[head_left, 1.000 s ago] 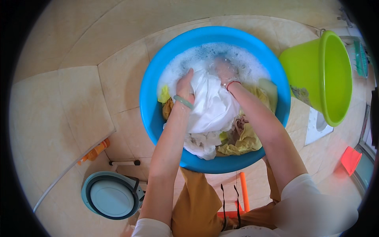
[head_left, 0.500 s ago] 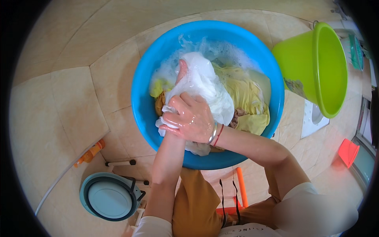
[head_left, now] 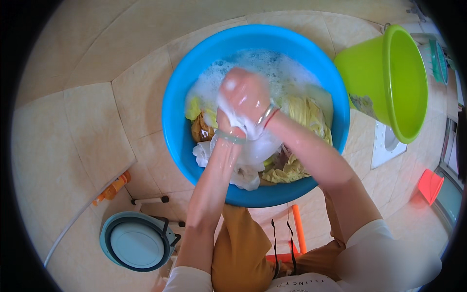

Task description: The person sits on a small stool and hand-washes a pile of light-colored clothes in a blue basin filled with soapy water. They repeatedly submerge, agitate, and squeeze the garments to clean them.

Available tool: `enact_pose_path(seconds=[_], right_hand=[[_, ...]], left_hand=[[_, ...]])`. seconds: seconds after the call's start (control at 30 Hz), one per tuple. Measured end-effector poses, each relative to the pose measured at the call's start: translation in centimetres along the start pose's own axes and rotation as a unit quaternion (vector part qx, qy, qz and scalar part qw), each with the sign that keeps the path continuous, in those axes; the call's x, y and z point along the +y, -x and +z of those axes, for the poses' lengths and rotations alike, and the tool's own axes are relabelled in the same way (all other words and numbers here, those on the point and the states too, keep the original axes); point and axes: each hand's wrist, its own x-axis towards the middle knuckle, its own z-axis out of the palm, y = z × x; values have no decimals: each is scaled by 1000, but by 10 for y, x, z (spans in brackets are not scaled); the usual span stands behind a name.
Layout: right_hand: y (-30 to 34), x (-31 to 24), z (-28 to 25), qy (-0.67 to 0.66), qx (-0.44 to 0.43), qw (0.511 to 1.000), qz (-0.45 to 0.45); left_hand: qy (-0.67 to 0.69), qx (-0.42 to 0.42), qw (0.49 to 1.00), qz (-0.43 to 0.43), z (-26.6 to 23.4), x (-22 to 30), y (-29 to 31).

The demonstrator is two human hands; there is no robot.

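Observation:
Inside a large blue basin (head_left: 170, 129) of sudsy water, my two hands are pressed together around a wet white cloth (head_left: 260, 150). My right hand (head_left: 245, 95), smeared by motion and wearing a silver bangle, is closed on the cloth, with a strip of it showing between the hands. Beneath it lies my left hand (head_left: 228, 122), its fingers hidden and a pale green bangle at its wrist. Yellow cloth (head_left: 302, 109) lies to their right in the basin. Along the left side are a brown cloth (head_left: 201, 130) and a paler white cloth (head_left: 247, 178).
A bright green bucket (head_left: 362, 68) stands tilted by the basin's right side. At lower left are a folded grey-blue basin (head_left: 137, 248) and an orange bottle (head_left: 113, 189). A white floor fixture (head_left: 385, 146) and a red dustpan-like piece (head_left: 430, 187) lie right.
My right hand has moved up from my left wrist onto my left hand. The white cloth, earlier spread broadly over the left hand, is bunched lower and between the hands.

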Motion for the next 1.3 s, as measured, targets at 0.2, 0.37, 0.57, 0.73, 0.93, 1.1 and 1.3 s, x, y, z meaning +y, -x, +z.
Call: enact_pose_path(seconds=[0.2, 0.37, 0.57, 0.73, 0.93, 1.1, 1.3], right_hand=[[-23, 132, 13, -14, 52, 997, 46], [1, 119, 29, 103, -145, 977, -117], [-19, 108, 64, 31, -130, 991, 34], [38, 8, -6, -77, -46, 960, -266], [58, -31, -26, -72, 54, 960, -265], [31, -28, -23, -58, 100, 971, -209], [-15, 51, -13, -47, 88, 995, -21]], left_hand=[[-58, 146, 982, -102, 27, 28, -22], [-288, 253, 923, -5, -28, 35, -34], [-174, 190, 964, -63, -22, 32, -48], [-11, -6, 973, -232, 12, 44, -36], [64, -134, 963, -226, 30, 25, -23], [18, 7, 997, -76, 36, 21, -7], [-58, 151, 987, -1, 51, -11, -8]])
